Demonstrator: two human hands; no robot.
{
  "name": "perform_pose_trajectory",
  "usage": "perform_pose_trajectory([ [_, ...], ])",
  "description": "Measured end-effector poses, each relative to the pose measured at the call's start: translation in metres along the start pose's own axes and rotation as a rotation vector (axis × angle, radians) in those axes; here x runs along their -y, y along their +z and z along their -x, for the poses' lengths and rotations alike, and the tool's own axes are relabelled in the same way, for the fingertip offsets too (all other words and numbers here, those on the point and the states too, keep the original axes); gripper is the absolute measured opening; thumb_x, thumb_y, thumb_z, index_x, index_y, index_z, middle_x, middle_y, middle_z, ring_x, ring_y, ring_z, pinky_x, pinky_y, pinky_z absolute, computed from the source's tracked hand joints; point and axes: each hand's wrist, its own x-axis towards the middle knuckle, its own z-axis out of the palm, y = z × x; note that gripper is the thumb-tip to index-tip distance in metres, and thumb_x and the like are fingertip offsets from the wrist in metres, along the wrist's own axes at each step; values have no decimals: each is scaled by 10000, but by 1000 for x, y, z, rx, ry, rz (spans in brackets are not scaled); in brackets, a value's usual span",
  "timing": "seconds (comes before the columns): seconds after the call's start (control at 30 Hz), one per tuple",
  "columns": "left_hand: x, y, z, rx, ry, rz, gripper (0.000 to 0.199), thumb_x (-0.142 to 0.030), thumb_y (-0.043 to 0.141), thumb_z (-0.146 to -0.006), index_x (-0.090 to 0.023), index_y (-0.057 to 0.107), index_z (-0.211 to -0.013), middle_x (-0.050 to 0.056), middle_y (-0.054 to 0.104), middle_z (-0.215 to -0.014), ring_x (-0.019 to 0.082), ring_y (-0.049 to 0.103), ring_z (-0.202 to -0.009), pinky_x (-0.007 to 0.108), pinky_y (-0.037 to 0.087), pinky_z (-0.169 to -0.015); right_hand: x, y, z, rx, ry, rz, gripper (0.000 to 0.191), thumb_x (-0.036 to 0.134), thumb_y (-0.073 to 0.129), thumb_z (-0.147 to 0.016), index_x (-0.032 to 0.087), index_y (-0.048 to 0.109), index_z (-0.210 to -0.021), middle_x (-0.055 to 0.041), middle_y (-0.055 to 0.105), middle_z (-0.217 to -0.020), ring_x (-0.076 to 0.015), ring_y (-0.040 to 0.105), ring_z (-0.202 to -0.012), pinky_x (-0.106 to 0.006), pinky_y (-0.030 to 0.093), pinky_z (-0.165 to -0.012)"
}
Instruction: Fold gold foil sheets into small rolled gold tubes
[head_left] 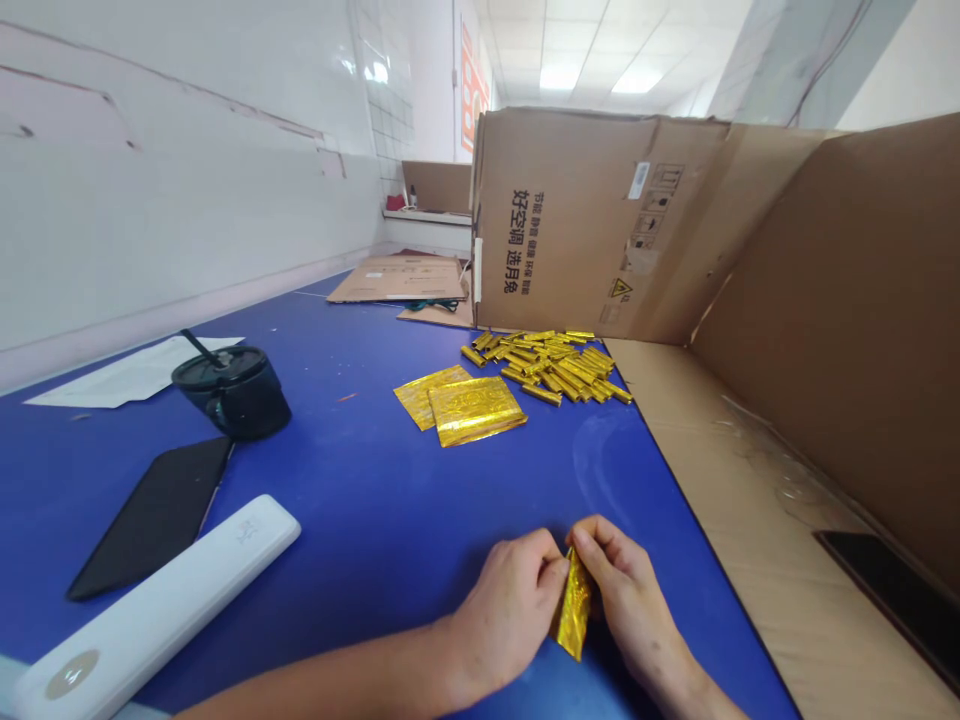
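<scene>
Near the front of the blue table, a strip of shiny gold foil paper (574, 610) is pinched between my two hands. My left hand (517, 595) grips its upper left edge with thumb and bent fingers. Thumb and fingers of my right hand (626, 580) close on its upper right edge. The foil looks folded or partly rolled, its lower end hanging down between the hands. Farther off lie flat gold foil sheets (478, 410), overlapping one another. Behind them is a heap of small rolled gold foil tubes (570, 370).
A big open cardboard box (585, 230) walls off the back and right. On the left of the blue table (360, 540) are a dark cup with a straw (244, 395), a black phone-like slab (157, 515), a long white device (165, 610) and white paper (127, 375). Flat cardboard (401, 278) lies behind.
</scene>
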Motion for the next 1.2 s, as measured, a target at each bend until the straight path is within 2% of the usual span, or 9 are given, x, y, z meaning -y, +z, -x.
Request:
perform_pose_trajectory([
  [0.23, 1, 6, 6, 29, 37, 67, 222, -252, 373, -813, -172, 420, -611, -38, 418, -523, 88, 392, -488, 196, 279, -456, -5, 4, 0, -78, -89, 103, 332, 505, 503, -730, 192, 462, -630, 60, 379, -527, -85, 340, -459, -204, 318, -428],
  [0.4, 5, 9, 6, 123, -33, 248, 319, -356, 264, -861, -172, 410, -645, -44, 417, -484, 85, 417, -437, 189, 308, -435, -7, 1, -1, -83, -96, 229, 309, 472, 464, -769, 190, 470, -644, 43, 421, -544, -100, 384, -483, -216, 332, -444],
  [0.53, 3, 8, 6, 145, -27, 150, 160, -309, 473, -755, -159, 472, -699, -33, 483, -568, 93, 441, -513, 188, 309, -458, -7, -1, -2, -116, -141, 320, 297, 436, 453, -787, 187, 464, -626, 35, 429, -542, -103, 377, -505, -218, 322, -456],
  [0.63, 5, 1, 2, 172, 7, 69, 91, -231, 452, -744, -153, 499, -728, -26, 516, -608, 95, 454, -545, 188, 309, -473, -6, -2, -5, -131, -138, 349, 301, 427, 455, -787, 182, 465, -613, 39, 413, -531, -98, 356, -497, -217, 309, -451],
  [0.73, 12, -10, -9, 244, 60, 6, 141, -242, 423, -769, -145, 526, -763, -21, 542, -623, 100, 476, -558, 189, 318, -489, -5, -5, -9, -93, -117, 282, 298, 424, 481, -768, 176, 468, -603, 46, 405, -519, -85, 341, -471, -209, 297, -431],
  [0.87, 18, -28, -26, 200, 131, -145, 217, -227, 363, -808, -149, 553, -739, -7, 568, -692, 121, 511, -669, 200, 353, -571, -2, -10, -14, -28, -45, 227, 268, 413, 479, -763, 168, 491, -655, 60, 419, -482, -64, 310, -394, -193, 232, -364],
  [0.93, 18, -34, -31, 144, 141, -239, 189, -212, 378, -809, -161, 558, -781, -8, 584, -740, 127, 521, -701, 209, 362, -608, -1, -12, -14, 20, -44, 249, 239, 389, 472, -767, 163, 506, -698, 51, 464, -506, -66, 339, -393, -190, 250, -367],
  [1.03, 19, -39, -35, 53, 206, -396, 168, -231, 407, -826, -173, 559, -783, -8, 584, -728, 131, 523, -693, 221, 365, -626, 2, -15, -13, 68, -151, 376, 189, 339, 464, -779, 168, 533, -737, 26, 522, -582, -95, 440, -491, -206, 344, -459],
  [1.2, 27, -39, -38, -41, 560, -658, 201, -265, 422, -852, -160, 566, -761, 17, 552, -755, 143, 481, -758, 237, 366, -699, 1, -21, -12, -12, -432, 725, 154, 258, 427, -811, 198, 562, -768, -10, 578, -712, -147, 519, -673, -256, 393, -632],
])
